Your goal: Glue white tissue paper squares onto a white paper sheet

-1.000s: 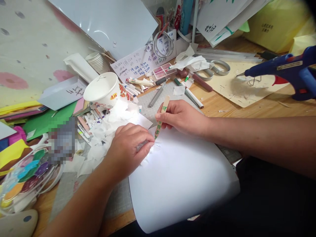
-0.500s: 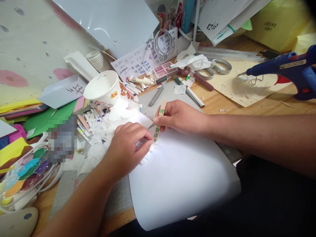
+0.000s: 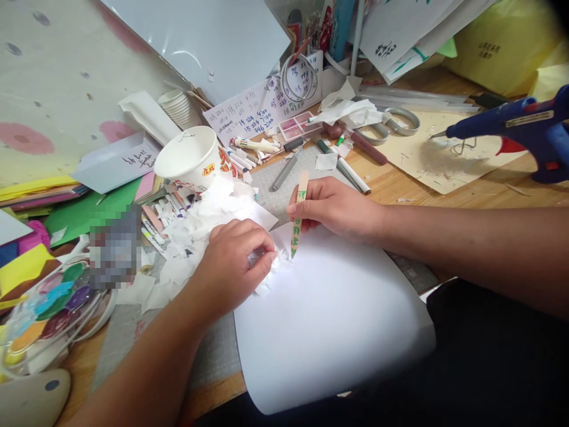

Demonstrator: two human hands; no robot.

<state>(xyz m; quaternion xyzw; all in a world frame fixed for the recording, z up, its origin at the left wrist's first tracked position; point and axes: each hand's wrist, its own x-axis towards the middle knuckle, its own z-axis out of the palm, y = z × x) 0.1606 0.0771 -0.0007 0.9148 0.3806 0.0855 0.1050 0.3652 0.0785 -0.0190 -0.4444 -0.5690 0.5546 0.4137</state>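
Note:
My right hand (image 3: 331, 207) grips a flat wooden stick (image 3: 297, 228) with green print, upright and slightly tilted. Its lower tip meets a crumpled bit of white tissue paper (image 3: 283, 260) on a large white sheet (image 3: 333, 320). My left hand (image 3: 237, 261) lies just left of the stick, thumb and fingertips pinched at that tissue. The rest of what is under its palm is hidden. Behind my left hand a pile of torn white paper pieces (image 3: 222, 201) spreads over the sheet's far corner and the grey cutting mat (image 3: 213, 350).
A paper bowl (image 3: 189, 155) stands behind the torn pieces, with markers (image 3: 162, 219) nearby. To the right are grey-handled scissors (image 3: 402, 121) and a blue hot glue gun (image 3: 502, 121) over a cream card (image 3: 444, 172). Paint pots (image 3: 57, 296) and a white cable sit at left.
My right hand has moved the stick slightly right, so its tip is now away from my left fingertips. More of the crumpled tissue shows. My left hand stays almost in place.

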